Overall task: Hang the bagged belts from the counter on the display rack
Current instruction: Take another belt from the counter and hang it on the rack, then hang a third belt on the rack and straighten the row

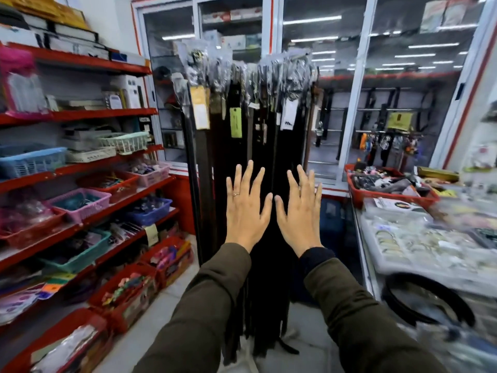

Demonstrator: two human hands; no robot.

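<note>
A display rack (247, 65) stands straight ahead, its top crowded with plastic-bagged buckles, and several long dark belts (231, 162) with paper tags hang from it to the floor. My left hand (246, 208) and my right hand (300, 211) are held up side by side in front of the hanging belts, palms away, fingers spread, holding nothing. On the glass counter (376, 254) at the right lies a coiled black belt (427, 302), blurred, so I cannot tell whether it is bagged.
Red shelves (88, 168) with coloured baskets of small goods fill the left side. A red tray (360, 196) of accessories sits at the counter's far end. Glass cabinets (349, 90) stand behind the rack. A tiled floor strip (166, 300) runs between the shelves and the rack.
</note>
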